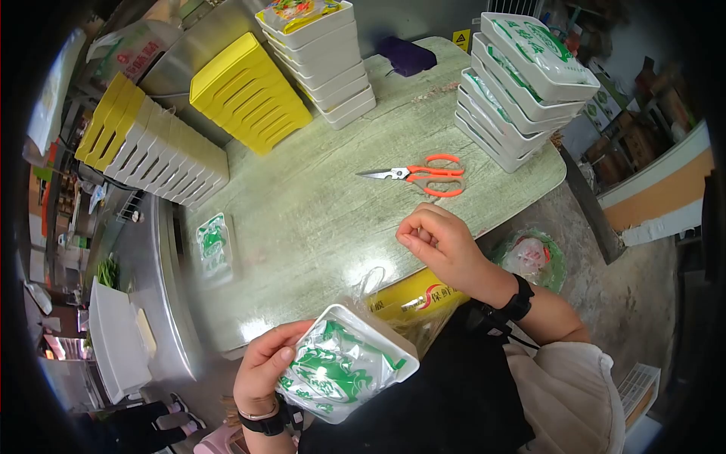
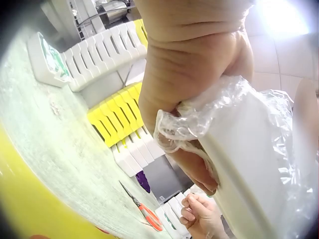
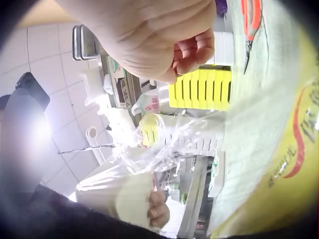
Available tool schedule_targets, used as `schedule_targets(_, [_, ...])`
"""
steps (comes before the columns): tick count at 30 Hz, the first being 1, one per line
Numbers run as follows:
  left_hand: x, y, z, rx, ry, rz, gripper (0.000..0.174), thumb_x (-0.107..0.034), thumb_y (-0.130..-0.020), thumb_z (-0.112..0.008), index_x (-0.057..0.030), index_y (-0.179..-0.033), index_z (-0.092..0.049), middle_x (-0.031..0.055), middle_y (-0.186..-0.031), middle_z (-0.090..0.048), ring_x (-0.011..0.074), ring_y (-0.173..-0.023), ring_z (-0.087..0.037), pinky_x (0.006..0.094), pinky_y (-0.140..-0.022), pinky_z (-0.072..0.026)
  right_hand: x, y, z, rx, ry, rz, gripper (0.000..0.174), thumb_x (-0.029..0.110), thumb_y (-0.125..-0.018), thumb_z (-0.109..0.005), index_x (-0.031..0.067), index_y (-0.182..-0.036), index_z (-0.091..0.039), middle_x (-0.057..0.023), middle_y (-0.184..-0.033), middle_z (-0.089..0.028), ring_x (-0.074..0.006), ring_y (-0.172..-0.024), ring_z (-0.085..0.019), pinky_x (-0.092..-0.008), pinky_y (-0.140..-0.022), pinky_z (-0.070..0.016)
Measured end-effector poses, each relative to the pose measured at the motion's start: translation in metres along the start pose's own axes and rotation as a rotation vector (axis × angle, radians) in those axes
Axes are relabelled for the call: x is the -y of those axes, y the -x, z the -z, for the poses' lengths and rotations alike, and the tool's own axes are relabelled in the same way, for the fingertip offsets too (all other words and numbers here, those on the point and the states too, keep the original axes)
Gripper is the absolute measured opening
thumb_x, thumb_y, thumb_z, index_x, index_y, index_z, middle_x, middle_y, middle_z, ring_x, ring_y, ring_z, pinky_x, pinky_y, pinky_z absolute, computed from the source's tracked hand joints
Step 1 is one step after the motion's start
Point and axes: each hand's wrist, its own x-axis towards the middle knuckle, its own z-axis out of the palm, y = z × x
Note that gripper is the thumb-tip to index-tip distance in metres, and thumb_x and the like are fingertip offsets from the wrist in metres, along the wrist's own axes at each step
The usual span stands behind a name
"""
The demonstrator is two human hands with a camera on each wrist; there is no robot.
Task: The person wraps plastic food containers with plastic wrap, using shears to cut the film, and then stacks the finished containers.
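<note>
Left hand (image 1: 265, 359) grips one side of the tray (image 2: 251, 159); right hand (image 1: 446, 242) has its fingers curled in, nothing visible inside, though clear film could escape me from here. Tray's held up off the table (image 1: 295, 212), at its near edge, bag (image 1: 333, 371) inside.

Risks as I judge them: film (image 2: 209, 117) is bunched around the left fingers, so it could trap them or fold onto itself and leave a lumpy wrap. A hard pull could tear it crooked or drag the roll (image 1: 420, 297), which lies at the table's edge. Only one hand supports the tray, so a tug could tip it and shift the bag.

Orientation: tray's tilted, bag side facing up toward my head view, one wall turned to the roll, underside toward the left wrist camera. Long axis: can't call it, sides look near equal at this slant. Roll's runs roughly along the near edge, under the right wrist.
</note>
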Motion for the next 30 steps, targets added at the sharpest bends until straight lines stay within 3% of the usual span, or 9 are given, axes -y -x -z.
schedule_targets(2, [0.001,0.001,0.001,0.008,0.001,-0.017,0.047,-0.017,-0.093,-0.059,0.0097,-0.130,-0.051,0.0181,-0.123,-0.062,0.0211,-0.112,-0.060,0.0311,-0.098,-0.0444,-0.002,0.004,0.001,0.023,0.026,-0.027,0.012,0.007,-0.084,-0.066,0.0039,-0.094,-0.059,-0.0074,-0.090,-0.056,-0.0186,-0.070,-0.056,-0.0290,-0.061,-0.0459])
schedule_targets(5, [0.002,0.001,0.001,0.002,0.001,-0.023,0.047,-0.017,-0.093,-0.059,0.0100,-0.131,-0.050,0.0184,-0.123,-0.062,0.0212,-0.112,-0.060,0.0313,-0.099,-0.0442,0.012,0.008,-0.011,-0.055,0.015,0.358,0.025,0.008,-0.077,-0.073,0.0076,-0.098,-0.061,-0.0069,-0.098,-0.057,-0.0200,-0.071,-0.056,-0.0300,-0.062,-0.0468])
schedule_targets(8, [0.004,-0.001,-0.002,-0.011,0.012,-0.014,0.048,-0.017,-0.093,-0.059,0.0101,-0.131,-0.050,0.0186,-0.123,-0.062,0.0212,-0.112,-0.060,0.0315,-0.099,-0.0441,0.025,0.010,-0.022,-0.101,0.233,0.648,0.036,0.010,-0.064,-0.083,0.0105,-0.096,-0.066,-0.0054,-0.103,-0.058,-0.0178,-0.071,-0.056,-0.0283,-0.062,-0.0462])
schedule_targets(12, [0.003,0.002,-0.004,-0.029,0.037,-0.001,0.047,-0.017,-0.092,-0.059,0.0103,-0.130,-0.051,0.0188,-0.123,-0.062,0.0216,-0.113,-0.060,0.0317,-0.099,-0.0439,0.015,-0.005,-0.020,-0.163,0.272,0.646,0.018,0.008,-0.074,-0.075,0.0075,-0.090,-0.066,-0.0030,-0.086,-0.059,-0.0165,-0.068,-0.054,-0.0287,-0.060,-0.0448])
schedule_targets(15, [0.006,0.004,-0.003,-0.054,0.051,0.008,0.047,-0.016,-0.092,-0.060,0.0104,-0.130,-0.051,0.0190,-0.123,-0.062,0.0218,-0.114,-0.060,0.0318,-0.099,-0.0438,-0.002,-0.009,-0.018,-0.048,-0.120,0.005,0.009,0.002,-0.082,-0.068,0.0055,-0.090,-0.068,-0.0023,-0.083,-0.062,-0.0110,-0.072,-0.055,-0.0247,-0.063,-0.0442])
schedule_targets(19, [0.009,0.004,-0.001,-0.073,0.082,0.021,0.046,-0.014,-0.092,-0.060,0.0101,-0.130,-0.051,0.0191,-0.123,-0.062,0.0219,-0.114,-0.060,0.0319,-0.100,-0.0438,-0.010,-0.008,-0.011,0.040,-0.314,-0.164,0.003,0.003,-0.088,-0.064,0.0020,-0.090,-0.067,-0.0019,-0.086,-0.063,-0.0087,-0.074,-0.055,-0.0221,-0.066,-0.0439])
schedule_targets(24, [0.003,0.002,-0.002,-0.030,0.088,0.016,0.046,-0.014,-0.092,-0.059,0.0100,-0.130,-0.050,0.0190,-0.124,-0.062,0.0221,-0.113,-0.060,0.0325,-0.099,-0.0442,-0.017,-0.007,-0.002,-0.011,-0.639,-0.401,0.018,0.018,-0.094,-0.060,0.0014,-0.092,-0.067,-0.0005,-0.086,-0.063,-0.0066,-0.077,-0.055,-0.0201,-0.072,-0.0432])
schedule_targets(27, [0.003,0.003,-0.002,-0.047,0.060,0.001,0.045,-0.014,-0.093,-0.059,0.0102,-0.130,-0.050,0.0191,-0.123,-0.062,0.0222,-0.113,-0.060,0.0326,-0.099,-0.0444,-0.019,0.000,0.000,0.452,-0.612,-0.465,0.029,0.028,-0.096,-0.057,0.0011,-0.091,-0.067,0.0001,-0.079,-0.063,-0.0048,-0.075,-0.053,-0.0191,-0.071,-0.0421])
schedule_targets(30, [0.004,0.003,-0.003,-0.056,0.050,0.003,0.045,-0.013,-0.093,-0.059,0.0102,-0.130,-0.051,0.0188,-0.122,-0.062,0.0219,-0.112,-0.061,0.0321,-0.099,-0.0446,0.017,0.006,-0.013,0.640,-0.527,-0.484,0.025,0.026,-0.096,-0.059,0.0027,-0.093,-0.068,0.0006,-0.079,-0.063,-0.0042,-0.076,-0.054,-0.0187,-0.069,-0.0425])
